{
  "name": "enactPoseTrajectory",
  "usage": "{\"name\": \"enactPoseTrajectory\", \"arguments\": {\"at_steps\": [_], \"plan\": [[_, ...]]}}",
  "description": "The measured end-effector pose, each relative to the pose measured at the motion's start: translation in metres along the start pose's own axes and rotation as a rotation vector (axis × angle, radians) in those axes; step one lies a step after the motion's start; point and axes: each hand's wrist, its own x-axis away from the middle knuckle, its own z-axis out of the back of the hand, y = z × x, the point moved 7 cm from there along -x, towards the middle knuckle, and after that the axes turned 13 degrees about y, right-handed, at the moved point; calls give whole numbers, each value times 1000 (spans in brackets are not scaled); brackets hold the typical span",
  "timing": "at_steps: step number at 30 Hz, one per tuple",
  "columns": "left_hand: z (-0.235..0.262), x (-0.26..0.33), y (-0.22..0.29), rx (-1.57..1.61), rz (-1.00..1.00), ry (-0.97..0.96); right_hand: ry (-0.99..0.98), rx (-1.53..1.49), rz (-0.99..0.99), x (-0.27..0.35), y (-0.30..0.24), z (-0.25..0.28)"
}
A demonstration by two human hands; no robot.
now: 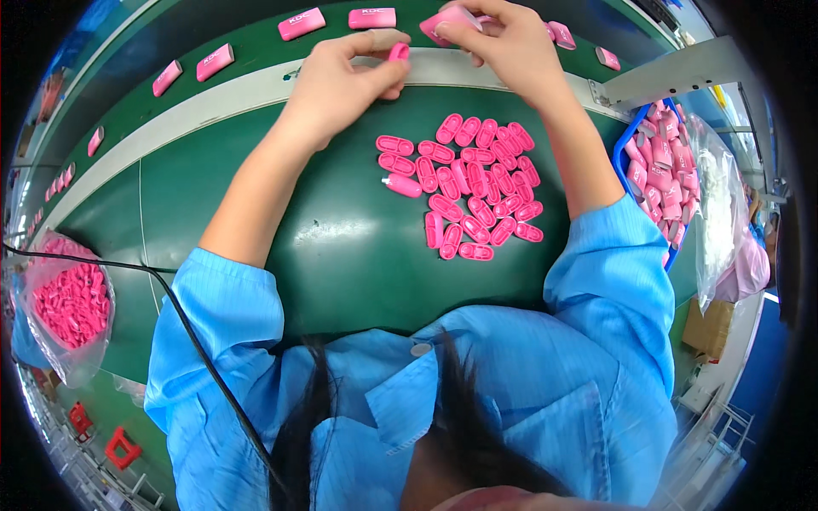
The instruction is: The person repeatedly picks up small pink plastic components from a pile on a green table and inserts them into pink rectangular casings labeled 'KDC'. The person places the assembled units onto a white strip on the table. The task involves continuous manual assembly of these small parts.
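Note:
My left hand (345, 81) pinches a small pink oval plastic cap (399, 52) between thumb and fingers, over the pale rail at the table's far edge. To its right, my right hand (509, 47) grips a pink plastic casing (446, 21) by one end. A gap separates the two parts. Below and between my forearms, many loose pink oval caps (477, 187) lie spread on the green table (341, 230). One pink piece with a white tip (400, 185) lies at the left side of that group.
Pink casings (302, 24) stand spaced along the green belt (256, 43) beyond the pale rail (213, 115). At right is a blue bin (619, 153) full of pink casings; at left, a clear bag (72, 298) of small pink parts. A black cable (192, 336) crosses my left sleeve.

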Motion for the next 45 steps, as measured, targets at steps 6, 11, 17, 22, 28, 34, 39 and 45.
{"name": "enactPoseTrajectory", "arguments": {"at_steps": [6, 11, 17, 22, 28, 34, 39, 45], "plan": [[0, -7, -7, 348, 39, 59, -157, -388, -504, 32, 43, -18], [1, -2, 1, 208, -43, 143, -147, -508, -483, 35, 43, -28], [3, 1, 10, 137, -78, 125, -94, -549, -466, 36, 41, -27], [6, -5, 0, 195, -51, 100, -40, -486, -412, 38, 33, -23], [6, 9, 19, -159, -299, 165, -65, -444, -347, 37, 25, -25], [-8, 16, 23, -498, -526, 187, -105, -559, -419, 27, 26, -36], [17, 22, 51, -690, -853, 307, -193, -191, -198, -16, 41, -57], [-5, 74, 41, -672, -614, -167, 67, 556, 240, -51, 40, -39]]}}
